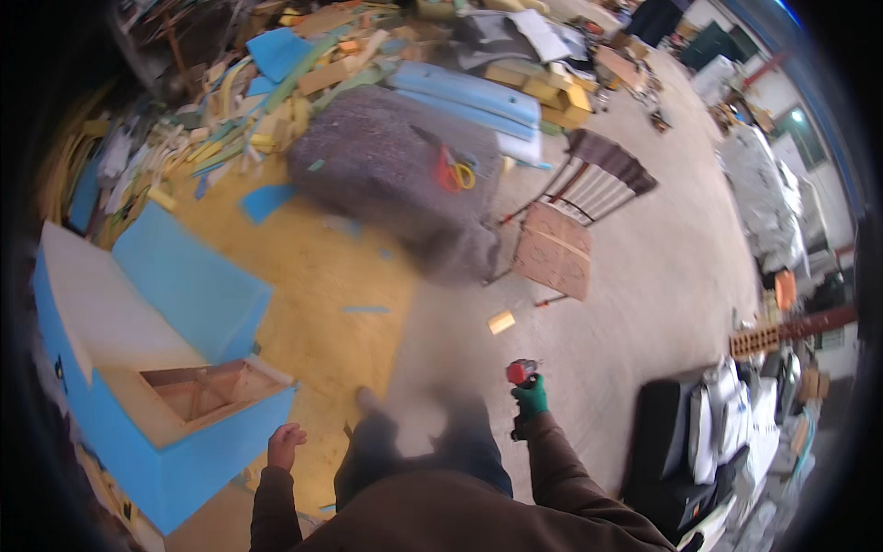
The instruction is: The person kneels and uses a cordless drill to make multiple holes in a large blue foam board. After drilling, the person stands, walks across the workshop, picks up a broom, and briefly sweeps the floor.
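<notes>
My right hand (531, 397), in a green glove, is closed round the grip of a red and black tool that looks like a cordless drill (521, 371). It is held out over the grey floor, to the right of my legs. My bare left hand (287, 446) hangs with loosely bent fingers and nothing visible in it. Just left of that hand stands a blue and white foam-covered seat frame (235, 432). An opening in its near end shows bare wood (198, 391) inside. Blur hides fine detail around my legs.
A grey-purple fabric-covered block (386, 175) ahead bears red-and-yellow-handled scissors (455, 172). Beside it stands a chair (554, 247) with a cardboard-covered seat. A small yellow foam block (501, 322) lies on the floor. Foam offcuts (276, 110) pile up behind; black cushions (662, 451) stand right.
</notes>
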Demonstrator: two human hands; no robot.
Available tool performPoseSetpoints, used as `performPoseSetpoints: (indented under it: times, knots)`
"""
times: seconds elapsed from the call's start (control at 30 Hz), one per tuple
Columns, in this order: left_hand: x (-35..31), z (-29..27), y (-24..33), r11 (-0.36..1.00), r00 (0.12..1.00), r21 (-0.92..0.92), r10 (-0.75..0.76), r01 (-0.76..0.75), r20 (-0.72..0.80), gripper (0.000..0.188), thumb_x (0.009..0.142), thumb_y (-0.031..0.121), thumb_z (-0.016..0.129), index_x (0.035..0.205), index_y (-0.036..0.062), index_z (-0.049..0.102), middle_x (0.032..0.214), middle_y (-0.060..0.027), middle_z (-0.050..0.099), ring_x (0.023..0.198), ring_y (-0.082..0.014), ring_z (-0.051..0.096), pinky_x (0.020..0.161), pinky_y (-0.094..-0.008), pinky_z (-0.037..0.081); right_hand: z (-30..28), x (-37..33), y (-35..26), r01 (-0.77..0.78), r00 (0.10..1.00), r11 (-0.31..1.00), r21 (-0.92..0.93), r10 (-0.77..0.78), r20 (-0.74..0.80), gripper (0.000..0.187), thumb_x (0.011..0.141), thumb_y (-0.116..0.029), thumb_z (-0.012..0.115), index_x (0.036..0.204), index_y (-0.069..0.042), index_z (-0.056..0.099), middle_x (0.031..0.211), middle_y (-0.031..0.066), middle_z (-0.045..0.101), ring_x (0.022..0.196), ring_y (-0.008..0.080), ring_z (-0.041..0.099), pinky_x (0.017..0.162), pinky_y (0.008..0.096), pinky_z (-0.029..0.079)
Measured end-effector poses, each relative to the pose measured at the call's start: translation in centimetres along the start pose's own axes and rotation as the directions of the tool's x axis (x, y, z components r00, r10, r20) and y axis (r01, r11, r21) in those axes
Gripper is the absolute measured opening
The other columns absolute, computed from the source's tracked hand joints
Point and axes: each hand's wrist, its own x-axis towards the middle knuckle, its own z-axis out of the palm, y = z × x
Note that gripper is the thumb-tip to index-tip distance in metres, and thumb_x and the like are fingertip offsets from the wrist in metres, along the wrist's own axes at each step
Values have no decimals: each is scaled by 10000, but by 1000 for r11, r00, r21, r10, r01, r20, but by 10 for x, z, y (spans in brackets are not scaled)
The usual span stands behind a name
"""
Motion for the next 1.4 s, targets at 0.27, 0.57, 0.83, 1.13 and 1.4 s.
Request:
performPoseSetpoints:
  times: [0.27,0.57,0.83,1.13,1.4]
  knots:
    - [-238,111,-134,849,720,-20,-460,528,-520,294,881,348,700,957,72,767,952,-169,735,877,-294,719,722,-434,559,-19,348,-91,370,925,879,-300,-318,209,618,919,-227,672,1468,-40,457,1303,121,626,1024,269,631,816,432,565]
    - [-444,460,-95,439,475,305,-878,845,-53,433,967,439,627,1260,137,728,1177,-117,748,1095,-253,690,995,-431,517,31,588,-188,359,918,706,-611,-150,367,511,945,-268,622,1396,-59,501,1309,150,630,1055,333,626,854,501,540]
    - [-431,579,-39,394,419,-434,-907,810,-41,502,1003,528,579,1359,181,648,1153,-6,758,1034,-168,714,763,-373,548,50,585,-219,461,836,613,-642,-58,546,431,968,-304,577,1332,-75,541,1315,175,633,1082,390,622,887,563,518]
    - [-457,832,-152,730,736,-189,-675,657,-45,529,932,565,594,1091,82,742,994,-120,743,861,-246,726,730,-391,591,102,448,-252,578,628,541,-611,184,757,370,994,-345,527,1260,-94,586,1321,204,636,1112,454,617,924,632,493]
    - [-506,993,-239,321,556,-883,-827,344,-84,356,976,387,547,1044,102,750,953,-124,764,878,-238,758,855,-396,574,175,213,-147,691,234,466,-552,579,781,355,1017,-382,483,1196,-110,625,1327,230,639,1139,511,613,957,694,471]
